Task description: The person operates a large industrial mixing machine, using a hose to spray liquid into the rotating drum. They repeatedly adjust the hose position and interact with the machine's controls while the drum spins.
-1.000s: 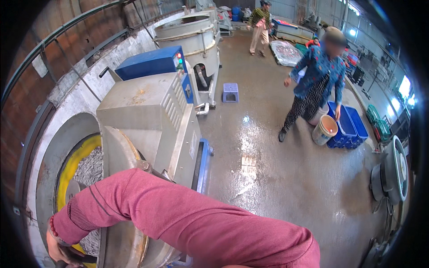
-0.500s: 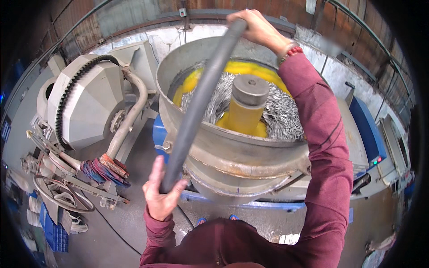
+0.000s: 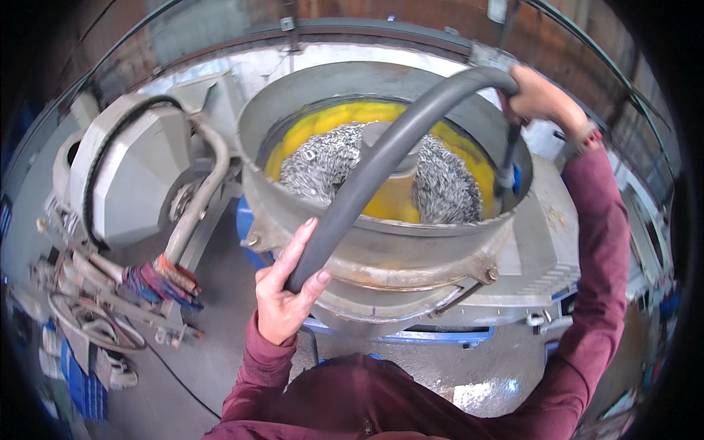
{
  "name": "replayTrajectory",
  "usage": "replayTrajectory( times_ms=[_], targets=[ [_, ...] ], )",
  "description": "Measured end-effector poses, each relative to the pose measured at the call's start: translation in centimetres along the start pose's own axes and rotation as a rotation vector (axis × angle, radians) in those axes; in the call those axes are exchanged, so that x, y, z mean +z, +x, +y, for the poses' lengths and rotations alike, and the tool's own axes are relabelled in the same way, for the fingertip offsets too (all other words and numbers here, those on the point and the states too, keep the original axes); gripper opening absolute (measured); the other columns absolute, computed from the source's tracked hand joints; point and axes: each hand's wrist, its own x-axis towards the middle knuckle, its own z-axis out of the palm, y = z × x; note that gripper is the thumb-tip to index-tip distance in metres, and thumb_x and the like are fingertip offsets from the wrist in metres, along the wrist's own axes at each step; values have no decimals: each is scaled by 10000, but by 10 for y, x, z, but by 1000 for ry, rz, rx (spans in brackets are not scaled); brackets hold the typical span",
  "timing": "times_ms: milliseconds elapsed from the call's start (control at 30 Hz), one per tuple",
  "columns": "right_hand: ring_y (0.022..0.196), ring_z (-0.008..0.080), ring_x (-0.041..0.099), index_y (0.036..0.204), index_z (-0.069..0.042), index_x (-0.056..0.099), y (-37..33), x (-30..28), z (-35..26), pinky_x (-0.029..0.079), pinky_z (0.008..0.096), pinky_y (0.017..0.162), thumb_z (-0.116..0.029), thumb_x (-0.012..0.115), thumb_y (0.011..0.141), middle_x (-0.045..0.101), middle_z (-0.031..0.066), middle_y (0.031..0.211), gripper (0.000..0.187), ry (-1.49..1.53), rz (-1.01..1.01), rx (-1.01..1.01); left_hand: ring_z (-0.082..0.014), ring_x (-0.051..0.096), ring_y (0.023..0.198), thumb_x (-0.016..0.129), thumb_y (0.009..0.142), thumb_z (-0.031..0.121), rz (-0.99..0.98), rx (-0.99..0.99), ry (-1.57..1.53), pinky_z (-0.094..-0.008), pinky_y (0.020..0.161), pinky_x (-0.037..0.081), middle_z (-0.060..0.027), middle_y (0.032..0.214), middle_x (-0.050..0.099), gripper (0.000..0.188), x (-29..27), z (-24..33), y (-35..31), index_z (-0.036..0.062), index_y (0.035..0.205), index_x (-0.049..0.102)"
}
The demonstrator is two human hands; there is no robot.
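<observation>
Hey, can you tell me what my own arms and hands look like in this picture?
Both arms wear long maroon sleeves: the left sleeve reaches the wrist, and the right sleeve ends just below it. The left hand and right hand are bare, without gloves. A red bracelet circles the right wrist; none shows on the left.

Matt rubbery hose [image 3: 396,150], dull metal tub [image 3: 359,253]
</observation>
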Motion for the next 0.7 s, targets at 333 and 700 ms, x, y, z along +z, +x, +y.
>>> replayTrajectory(
  times_ms=[333, 700],
  targets=[
    [692, 145, 643, 807, -4, 659, 43, 111, -129, 543, 278, 624, -53, 735, 677, 660, 54, 745, 158, 550, -292, -525, -229, 615, 1141, 734, 832, 131, 398, 105, 129, -314, 970, 464, -183, 1332, 571, 576, -81, 32, -30, -61, 1326, 508],
    [745, 269, 689, 849, -44, 676, 158, 118, -208, 515, 350, 689, 15, 646, 708, 675, 149, 748, 156, 363, 610, -879, -211, 673, 1046, 760, 760, -26, 370, -5, 527, -290, 871, 539, -154, 1238, 639, 568, -81, 4, -45, 4, 1289, 555]
  ],
)
